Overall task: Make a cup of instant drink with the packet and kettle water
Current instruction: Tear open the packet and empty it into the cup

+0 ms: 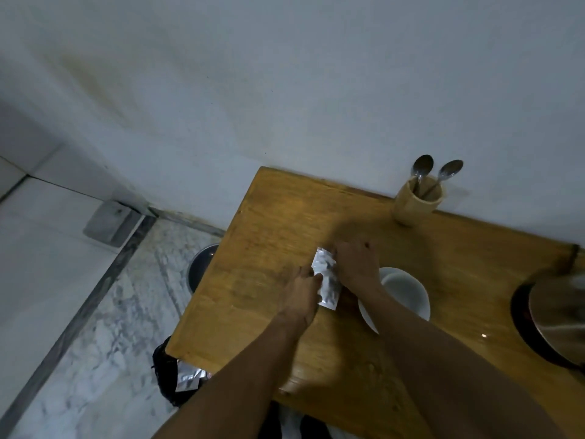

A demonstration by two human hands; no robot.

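A silver foil packet point(326, 280) is held above the wooden table point(253, 299), between both hands. My left hand point(304, 293) pinches its lower left edge. My right hand point(356, 264) grips its upper right edge. A white cup point(408, 291) stands on a white saucer point(367, 315) just right of the packet, partly hidden by my right forearm. The steel kettle point(560, 315) sits on its dark base at the table's right edge, cut off by the frame.
A wooden holder point(418, 202) with two spoons point(437, 172) stands at the table's back edge against the wall. A dark bin point(174, 375) with foil wrappers sits on the floor below the table's near left corner. A round dark pot point(201, 267) lies beside the table's left side.
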